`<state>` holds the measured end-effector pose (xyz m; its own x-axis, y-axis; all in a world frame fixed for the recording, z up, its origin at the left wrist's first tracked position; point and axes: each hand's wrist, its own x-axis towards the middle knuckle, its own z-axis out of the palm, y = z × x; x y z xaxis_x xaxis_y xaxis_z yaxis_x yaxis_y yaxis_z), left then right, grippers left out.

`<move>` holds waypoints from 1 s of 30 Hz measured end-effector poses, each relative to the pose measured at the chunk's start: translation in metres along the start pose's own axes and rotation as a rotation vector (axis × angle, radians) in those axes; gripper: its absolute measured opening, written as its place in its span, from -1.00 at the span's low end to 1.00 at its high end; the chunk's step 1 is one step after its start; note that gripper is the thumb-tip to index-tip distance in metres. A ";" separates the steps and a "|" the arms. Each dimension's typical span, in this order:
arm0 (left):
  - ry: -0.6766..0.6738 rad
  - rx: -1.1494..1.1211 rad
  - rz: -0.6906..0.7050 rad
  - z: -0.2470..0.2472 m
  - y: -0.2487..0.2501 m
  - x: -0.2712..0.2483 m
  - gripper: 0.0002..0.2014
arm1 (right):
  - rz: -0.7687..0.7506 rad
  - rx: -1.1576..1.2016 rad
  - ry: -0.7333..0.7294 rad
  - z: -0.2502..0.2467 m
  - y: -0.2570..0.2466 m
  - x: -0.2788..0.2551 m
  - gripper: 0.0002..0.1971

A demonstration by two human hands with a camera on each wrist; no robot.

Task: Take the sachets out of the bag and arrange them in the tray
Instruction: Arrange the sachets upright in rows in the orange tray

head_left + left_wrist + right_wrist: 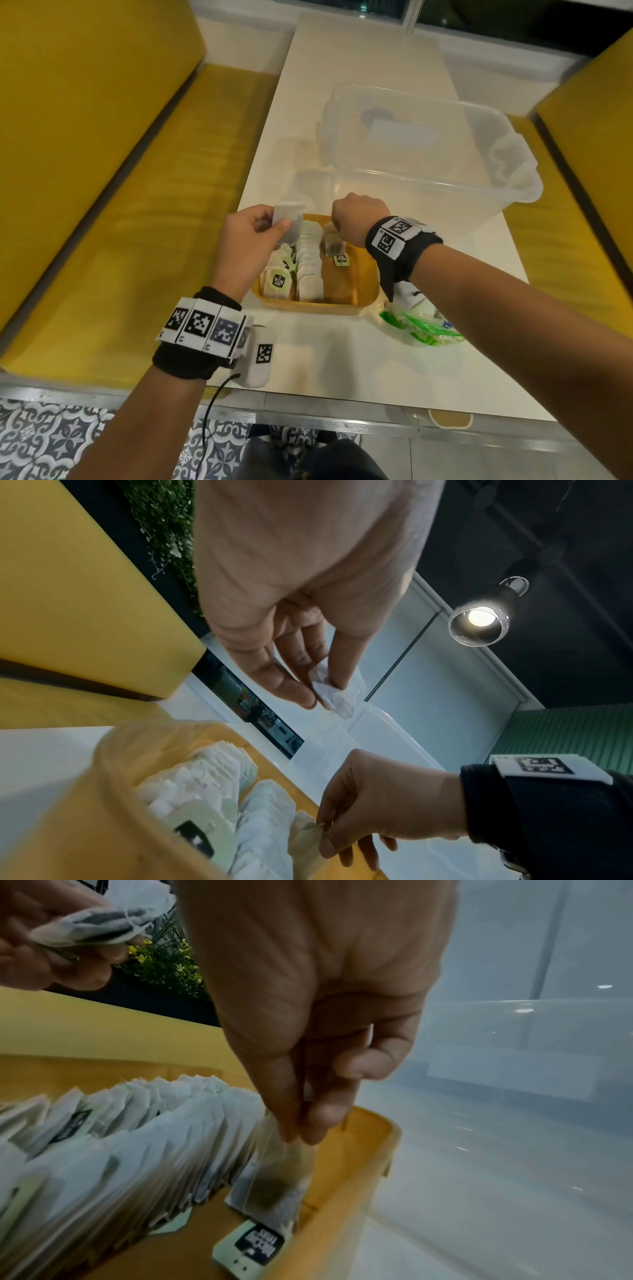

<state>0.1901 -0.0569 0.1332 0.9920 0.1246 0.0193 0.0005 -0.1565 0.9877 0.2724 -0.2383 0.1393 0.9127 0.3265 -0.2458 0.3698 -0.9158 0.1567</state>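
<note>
A yellow tray (368, 274) (373, 1150) sits on the white table and holds rows of white tea sachets (310, 260) (137, 1137) standing on edge. My left hand (253, 233) (308, 693) pinches one or more sachets (289, 219) (337, 696) above the tray's far left corner. My right hand (342, 222) (301, 1134) pinches the top of another sachet (334, 246) (277, 1177), which hangs into the tray's right column, its green paper tag (342, 260) (250, 1245) lying on the tray floor. The green and clear bag (418, 325) lies right of the tray, under my right forearm.
A large clear plastic bin (428, 150) stands just behind and right of the tray. Yellow bench seats (102, 205) flank the narrow table (325, 356) on both sides. A white tagged block (262, 356) lies near the table's front edge.
</note>
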 end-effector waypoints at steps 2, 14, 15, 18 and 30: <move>0.005 0.009 -0.003 0.000 -0.001 0.000 -0.87 | 0.006 0.005 -0.001 0.000 0.001 0.000 -0.85; 0.009 0.086 0.010 0.004 -0.005 0.005 -0.96 | 0.035 0.065 0.048 -0.002 0.003 -0.006 -0.83; 0.009 0.116 0.015 0.005 -0.005 0.006 -0.98 | 0.044 0.084 0.057 -0.003 0.005 -0.008 -0.83; -0.013 0.239 0.023 0.014 -0.005 0.013 -0.94 | 0.095 0.172 0.123 -0.009 0.013 -0.016 -0.82; -0.403 0.935 0.090 0.089 0.006 0.039 -0.94 | 0.204 0.562 0.243 0.006 0.049 -0.077 -0.84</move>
<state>0.2402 -0.1399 0.1261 0.9618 -0.2372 -0.1370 -0.1490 -0.8726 0.4652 0.2194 -0.3093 0.1597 0.9928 0.1159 -0.0296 0.0974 -0.9265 -0.3634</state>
